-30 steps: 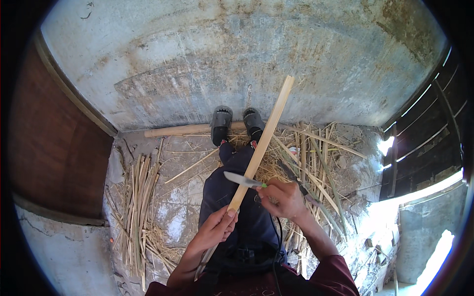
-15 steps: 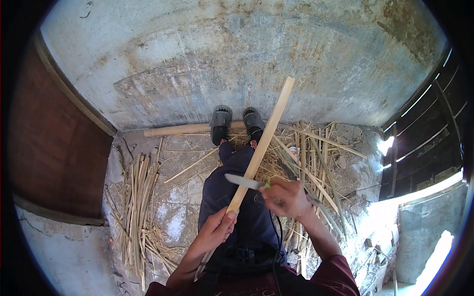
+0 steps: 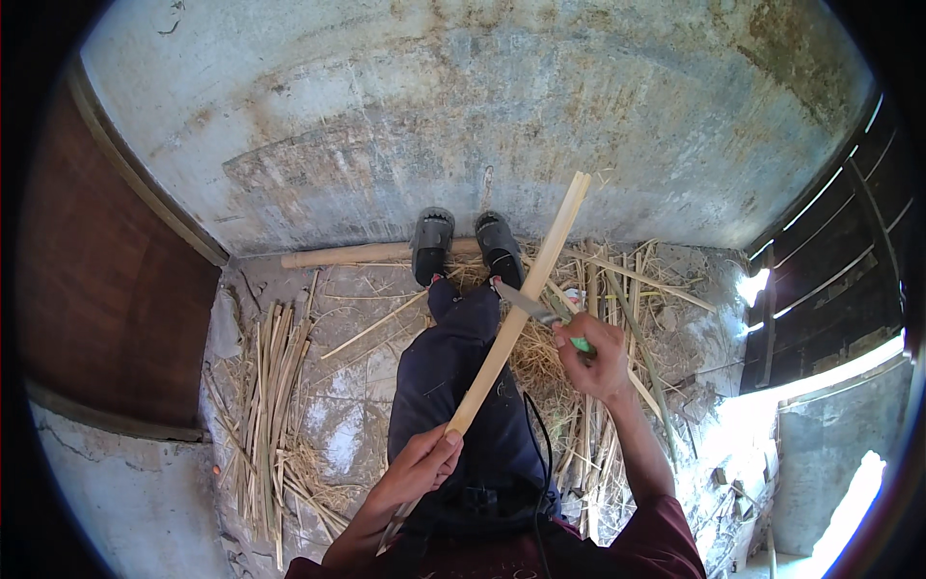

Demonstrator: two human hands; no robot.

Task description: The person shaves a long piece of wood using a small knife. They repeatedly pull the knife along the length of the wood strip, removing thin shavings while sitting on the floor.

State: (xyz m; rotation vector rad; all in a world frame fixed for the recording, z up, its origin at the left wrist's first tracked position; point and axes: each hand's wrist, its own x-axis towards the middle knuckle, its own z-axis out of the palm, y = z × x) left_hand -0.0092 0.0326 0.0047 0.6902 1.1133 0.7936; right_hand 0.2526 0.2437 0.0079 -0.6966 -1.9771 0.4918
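My left hand [image 3: 421, 467] grips the lower end of a long pale bamboo strip [image 3: 526, 294], which slants up and to the right over my dark trousers [image 3: 453, 376]. My right hand [image 3: 593, 357] holds a knife [image 3: 526, 304] with a green handle. Its blade lies against the strip about halfway up, pointing left. My feet in grey shoes [image 3: 463, 241] rest against the foot of the wall.
A grey concrete wall [image 3: 463, 125] rises ahead, with a thick bamboo pole [image 3: 347, 256] along its base. Split bamboo strips lie in a pile at the left [image 3: 265, 405] and scattered with shavings at the right [image 3: 617, 289]. A brown wooden door [image 3: 106, 289] stands left.
My right hand has pushed the knife up along the strip, away from my body, toward my feet. The strip's upper end has shifted a little to the right.
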